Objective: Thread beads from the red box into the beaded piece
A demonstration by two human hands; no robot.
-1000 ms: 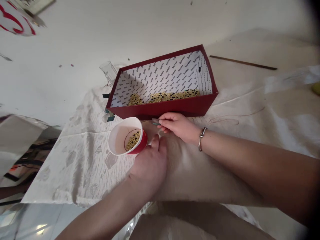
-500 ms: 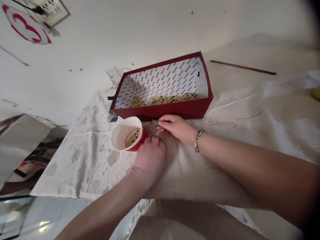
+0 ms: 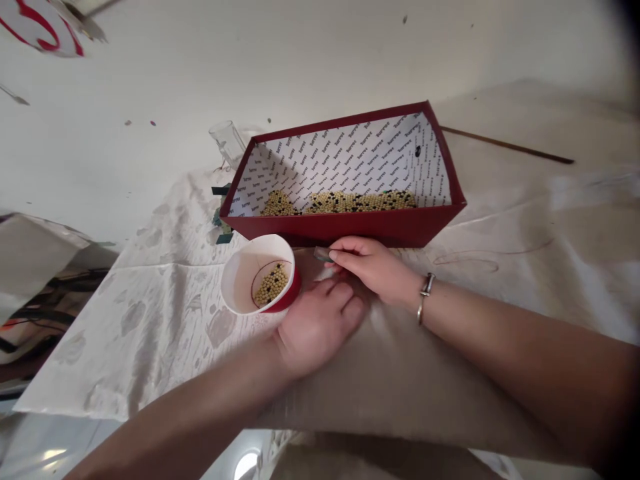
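My left hand [image 3: 320,323] lies on the cloth beside a red paper cup [image 3: 260,275], fingers stretched out flat toward my right hand and touching the cup's side. The cup leans and holds yellow and black beads [image 3: 271,284]. My right hand [image 3: 373,267], with a metal bracelet on its wrist, is closed in a pinch on a small greenish tool [image 3: 322,254] just in front of the red box [image 3: 350,227]. More yellow and black beads [image 3: 345,201] lie along the near inner wall of that box.
A pale patterned cloth [image 3: 165,313] covers the table. A clear glass [image 3: 228,142] stands behind the box's left corner. A thin dark stick [image 3: 505,145] lies at the back right. The wall rises close behind.
My left hand has uncurled and its fingers now lie flat, reaching toward my right hand. The view has shifted, so the box and both hands sit slightly further right.
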